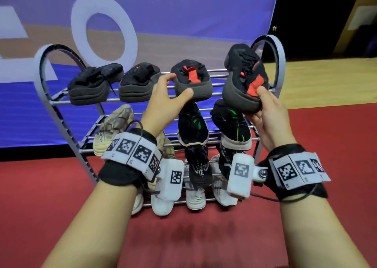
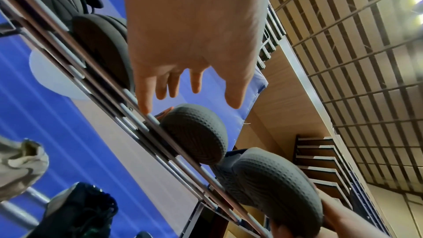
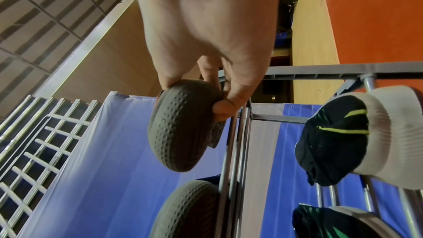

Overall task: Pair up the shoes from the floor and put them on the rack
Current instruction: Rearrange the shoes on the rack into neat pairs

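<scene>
The rack [image 1: 59, 112] is showing pale grey frames and silvery bars. Two all-black shoes [image 1: 95, 84] are sitting beside a black pair with red tongues [image 1: 191, 80], whose dark grey soles [image 2: 196, 137] are carrying a dimpled pattern. Below, a mottled beige shoe [image 1: 114, 125] is lying next to black shoes streaked with green [image 1: 192, 125] over white soles. White shoes [image 1: 195, 196] with black marks are filling the bottom tier. Wristbands [image 1: 130, 155] are displaying black-and-white square codes. The carpet [image 1: 204, 237] is glowing red; the backdrop [image 1: 183, 8] is showing blue with white shapes.
</scene>
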